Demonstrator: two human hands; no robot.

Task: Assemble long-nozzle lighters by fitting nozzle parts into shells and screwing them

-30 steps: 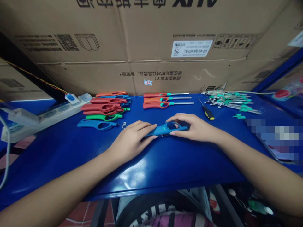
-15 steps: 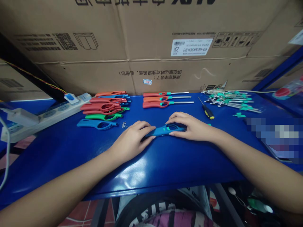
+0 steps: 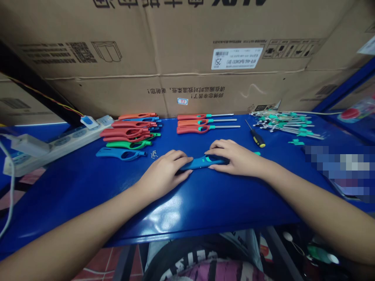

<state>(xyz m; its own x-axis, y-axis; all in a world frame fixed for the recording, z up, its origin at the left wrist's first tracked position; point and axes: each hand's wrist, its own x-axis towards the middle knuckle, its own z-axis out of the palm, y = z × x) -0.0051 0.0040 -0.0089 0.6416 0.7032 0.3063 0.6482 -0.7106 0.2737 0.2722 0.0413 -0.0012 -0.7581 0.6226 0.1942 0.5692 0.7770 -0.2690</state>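
Between my two hands lies a blue lighter body [image 3: 197,163] with a bit of teal showing in its loop. My left hand [image 3: 164,171] pinches its handle end between thumb and fingers. At the loop end my right hand [image 3: 234,158] is closed round it, hiding much of that end. Behind it lie three long-necked lighters [image 3: 195,130] with metal tubes, red and orange. To the left are several lighter shells [image 3: 129,134] in red, blue, green and orange. A few tiny metal pins [image 3: 154,154] lie close to my left hand.
A screwdriver [image 3: 258,138] lies behind my right hand. Right of it is a pile of metal tubes with teal parts [image 3: 288,124]. A white power strip [image 3: 63,140] runs along the left. A cardboard box [image 3: 117,82] stands behind the blue table [image 3: 205,210].
My right hand has shifted slightly left along the blue lighter body, and less of the loop shows. My left hand keeps nearly the same place.
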